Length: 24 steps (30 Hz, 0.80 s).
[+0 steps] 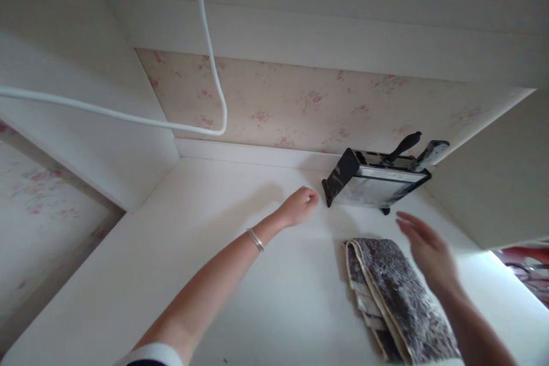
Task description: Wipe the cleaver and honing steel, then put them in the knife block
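The left hand (300,205) is extended forward over the white table (223,274), its fingers curled loosely inward into a soft fist. It holds nothing. Its knuckles lie just beside the black end of a small metal tray (373,183), and the view does not settle whether they touch it. A thin silver bracelet (255,239) sits on the left wrist, and a white cuff with a dark edge (150,354) shows at the lower frame.

The right hand (429,249) is spread flat, fingers extended and slightly apart, palm turned downward. It is blurred. It holds nothing and hovers over the far end of a folded cloth (394,297), near the front edge of the tray.

The folded cloth is speckled dark grey on top with pale layered edges. It lies on the table at the right, running from just in front of the tray towards the lower frame.

The tray is shallow and rectangular, with a shiny metal face, dark ends and two dark handles rising at its right side. It stands at the back of the table against the wall, in the right corner.

The wall panel (300,103) behind carries a faded floral pattern. A white cable (214,68) hangs down across it in a loop and runs off to the left. White boards (489,177) enclose the table on both sides.
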Available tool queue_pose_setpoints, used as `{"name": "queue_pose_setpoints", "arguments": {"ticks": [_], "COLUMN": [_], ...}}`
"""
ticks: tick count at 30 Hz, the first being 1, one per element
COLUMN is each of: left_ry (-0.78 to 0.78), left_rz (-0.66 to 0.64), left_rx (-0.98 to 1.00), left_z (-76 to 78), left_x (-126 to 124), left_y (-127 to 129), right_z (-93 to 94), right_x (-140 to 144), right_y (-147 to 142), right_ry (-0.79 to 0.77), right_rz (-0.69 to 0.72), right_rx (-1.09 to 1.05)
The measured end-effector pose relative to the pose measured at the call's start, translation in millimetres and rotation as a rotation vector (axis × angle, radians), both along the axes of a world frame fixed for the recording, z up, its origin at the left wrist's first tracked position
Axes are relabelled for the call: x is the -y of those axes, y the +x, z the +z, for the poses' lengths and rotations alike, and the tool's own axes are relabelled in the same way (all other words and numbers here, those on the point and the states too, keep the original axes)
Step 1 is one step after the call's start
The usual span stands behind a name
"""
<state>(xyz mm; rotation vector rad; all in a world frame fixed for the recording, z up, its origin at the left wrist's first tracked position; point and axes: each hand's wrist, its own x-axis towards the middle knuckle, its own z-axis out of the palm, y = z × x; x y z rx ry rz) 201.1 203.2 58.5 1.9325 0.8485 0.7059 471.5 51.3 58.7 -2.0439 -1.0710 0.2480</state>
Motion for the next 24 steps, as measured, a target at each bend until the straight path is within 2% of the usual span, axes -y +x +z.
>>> {"name": "queue_pose_setpoints", "arguments": {"ticks": [2, 4, 5, 7, 9, 14, 17, 19, 21, 22, 24], "left_ry": [-0.043, -0.098, -0.128, -0.181, -0.237, -0.386, -0.388, -0.354, -0.316, -0.298, -0.266], "left_rz": [0.038, 0.06, 0.07, 0.092, 0.115, 0.069, 0.05, 0.056, 0.057, 0.057, 0.059], "left_rx": [-0.034, -0.071, -0.086, -0.111, -0.111, -0.097, -0.126, -0.139, -0.159, -0.169, -0.187], "left_z": [-13.3, -27.0, -33.5, -44.2, -50.9, -51.1, -48.0, -48.1, -49.8, -51.0, -53.4], "left_x": [22.1, 47.6, 60.4, 83.4, 99.9, 111.0, 109.6, 110.5, 113.1, 114.7, 117.9], "left_y": [-41.9, -79.5, -95.0, -118.2, -132.5, -148.4, -150.4, -148.5, -145.1, -143.5, -141.0], "right_z": [-31.4, -63.4, -77.1, -97.2, -107.6, -110.4, -100.5, -89.0, -77.4, -73.1, -69.3], "right_x": [35.6, 62.8, 71.5, 78.3, 73.8, 48.3, 37.6, 32.4, 28.1, 26.3, 23.2], "right_y": [-40.3, -71.7, -81.4, -87.1, -75.9, -20.3, -11.5, -29.5, -67.2, -91.7, -146.3], "right_ry": [-0.106, -0.16, -0.138, -0.102, -0.076, -0.053, -0.066, -0.031, 0.018, 0.014, -0.023], "right_rz": [0.175, 0.333, 0.363, 0.386, 0.361, 0.292, 0.197, 0.087, 0.026, 0.037, 0.151], "right_rx": [-0.067, 0.083, 0.194, 0.381, 0.486, 0.611, 0.602, 0.556, 0.428, 0.298, 0.009]}}
